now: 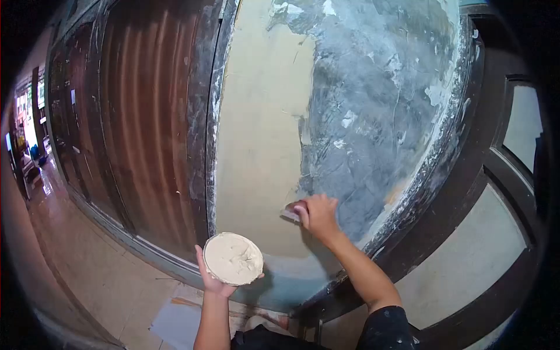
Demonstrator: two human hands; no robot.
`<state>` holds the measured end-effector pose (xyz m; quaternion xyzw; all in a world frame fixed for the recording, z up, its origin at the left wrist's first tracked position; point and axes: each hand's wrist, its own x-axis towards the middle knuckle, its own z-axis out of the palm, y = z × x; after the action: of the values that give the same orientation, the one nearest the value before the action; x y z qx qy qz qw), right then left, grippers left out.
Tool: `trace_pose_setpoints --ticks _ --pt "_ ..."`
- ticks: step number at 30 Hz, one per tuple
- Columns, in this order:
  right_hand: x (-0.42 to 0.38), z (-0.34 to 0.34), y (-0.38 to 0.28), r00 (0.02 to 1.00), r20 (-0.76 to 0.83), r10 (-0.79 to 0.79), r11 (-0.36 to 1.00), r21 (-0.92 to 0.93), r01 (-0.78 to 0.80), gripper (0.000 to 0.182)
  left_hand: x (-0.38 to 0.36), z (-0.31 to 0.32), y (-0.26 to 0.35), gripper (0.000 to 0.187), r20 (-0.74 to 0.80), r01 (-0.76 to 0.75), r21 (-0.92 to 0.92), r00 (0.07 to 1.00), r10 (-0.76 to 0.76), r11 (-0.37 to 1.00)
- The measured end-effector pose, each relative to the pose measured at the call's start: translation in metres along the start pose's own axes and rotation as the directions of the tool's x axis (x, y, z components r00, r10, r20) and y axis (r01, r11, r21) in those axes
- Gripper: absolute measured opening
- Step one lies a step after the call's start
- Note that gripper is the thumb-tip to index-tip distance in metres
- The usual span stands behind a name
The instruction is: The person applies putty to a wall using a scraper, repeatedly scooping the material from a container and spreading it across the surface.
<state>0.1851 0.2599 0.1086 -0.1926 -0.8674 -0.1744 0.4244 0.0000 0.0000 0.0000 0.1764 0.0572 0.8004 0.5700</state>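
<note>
My left hand [213, 279] holds up a round bowl of cream-coloured putty [234, 258], its fingers around the underside and rim. The putty's surface is stirred and ridged near the middle. My right hand [321, 214] is closed around the handle of a putty knife [290, 213], whose blade lies against the wall. Smooth beige putty [265, 122] covers the wall's left strip, ending in a ragged edge. To the right of that edge the wall is rough blue-grey plaster [373, 111] with pale flaking patches.
Brown wooden panels [149, 116] in a dark frame stand left of the wall. A dark door with pale panels [466, 256] is on the right. Below, a white sheet [176, 322] lies on the tiled floor [87, 233]. Daylight enters at far left.
</note>
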Motion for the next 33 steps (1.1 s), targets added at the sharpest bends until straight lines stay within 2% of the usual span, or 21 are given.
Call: trace_pose_setpoints --ticks 2,3,5,6,7,9,11,13,14,16,18,19,20,23,25,26,27,28,30,31,33 --pt "-0.004 0.008 0.006 0.986 0.130 -0.102 0.984 -0.133 0.119 0.022 0.000 -0.003 -0.003 0.113 0.008 0.013 -0.075 1.000 -0.013 0.997" --pt "0.010 0.010 0.002 0.990 0.110 -0.091 0.987 -0.126 0.104 0.022 0.002 -0.003 0.008 0.113 0.012 0.015 -0.050 1.000 -0.014 0.999" --pt "0.048 -0.014 0.012 0.983 -0.182 0.007 0.986 -0.164 -0.037 0.022 0.002 -0.002 0.008 0.113 0.010 0.025 -0.044 1.000 -0.024 0.999" --pt "0.060 -0.025 0.014 0.962 -0.268 0.051 0.990 -0.112 -0.083 0.022 0.001 0.000 0.007 0.114 0.010 0.033 -0.079 0.999 -0.033 0.996" --pt "0.065 -0.032 0.016 0.933 -0.346 0.099 0.990 -0.055 -0.126 0.022 0.001 -0.003 0.006 0.114 0.014 0.031 -0.065 0.999 -0.030 0.997" --pt "0.053 -0.028 0.016 0.922 -0.370 0.115 0.991 -0.023 -0.133 0.024 -0.001 -0.004 0.005 0.114 -0.004 0.019 -0.073 1.000 -0.019 0.997" --pt "0.017 -0.007 0.011 0.992 -0.128 -0.015 0.997 -0.071 0.006 0.025 -0.004 -0.007 0.004 0.113 -0.002 0.007 -0.076 1.000 -0.008 0.997" --pt "-0.016 0.013 -0.005 0.991 0.101 -0.085 0.995 -0.043 0.089 0.024 -0.007 -0.009 0.005 0.112 -0.003 -0.002 -0.082 1.000 0.002 0.997" --pt "-0.019 0.021 0.000 0.991 0.102 -0.085 0.995 -0.041 0.090 0.024 -0.008 -0.008 0.008 0.108 0.009 -0.006 -0.018 1.000 0.007 1.000" --pt "-0.012 0.023 0.001 0.962 0.181 -0.203 0.963 -0.140 0.229 0.023 -0.011 -0.004 0.010 0.105 -0.014 -0.016 0.039 1.000 0.017 0.999" --pt "0.029 0.000 0.017 0.994 -0.025 -0.103 0.976 -0.194 0.096 0.021 -0.011 0.000 0.011 0.105 -0.009 -0.017 0.045 1.000 0.017 0.999" --pt "0.051 -0.022 0.015 0.984 -0.179 -0.022 0.995 -0.102 0.003 0.017 -0.011 0.001 0.011 0.106 -0.005 -0.017 0.043 1.000 0.017 0.999" --pt "0.062 -0.032 0.022 0.959 -0.283 0.017 0.990 -0.128 -0.056 0.017 -0.010 -0.005 0.010 0.107 0.020 -0.008 0.023 1.000 0.007 1.000" --pt "0.059 -0.044 0.019 0.929 -0.354 0.106 0.990 -0.048 -0.131 0.018 -0.012 -0.006 0.009 0.109 0.032 0.003 -0.001 0.999 -0.003 1.000" --pt "0.020 -0.016 0.009 0.993 -0.117 -0.007 0.998 -0.069 -0.001 0.021 -0.015 0.000 0.009 0.110 0.031 0.008 -0.013 0.999 -0.008 1.000" --pt "-0.008 0.005 0.003 0.992 0.031 -0.121 0.982 -0.141 0.124 0.022 -0.016 -0.004 0.010 0.110 0.012 -0.006 0.000 1.000 0.006 1.000" --pt "-0.030 0.022 -0.004 0.971 0.203 -0.124 0.990 -0.041 0.135 0.022 -0.016 -0.007 0.009 0.110 -0.009 -0.019 0.013 1.000 0.019 1.000" --pt "-0.041 0.027 -0.009 0.942 0.260 -0.215 0.971 -0.047 0.235 0.022 -0.017 -0.008 0.009 0.110 -0.009 -0.023 0.011 1.000 0.023 1.000" --pt "-0.024 0.031 0.003 0.956 0.241 -0.168 0.978 -0.082 0.192 0.023 -0.016 -0.007 0.010 0.111 0.043 -0.023 0.038 0.999 0.022 0.999" --pt "-0.005 0.026 0.008 0.967 0.225 -0.116 0.983 -0.117 0.145 0.024 -0.016 -0.003 0.011 0.111 0.016 -0.018 0.011 1.000 0.018 1.000" --pt "0.052 -0.013 0.016 0.994 -0.109 -0.010 0.980 -0.199 -0.012 0.022 -0.016 0.000 0.011 0.111 0.046 -0.007 0.018 0.999 0.006 1.000"
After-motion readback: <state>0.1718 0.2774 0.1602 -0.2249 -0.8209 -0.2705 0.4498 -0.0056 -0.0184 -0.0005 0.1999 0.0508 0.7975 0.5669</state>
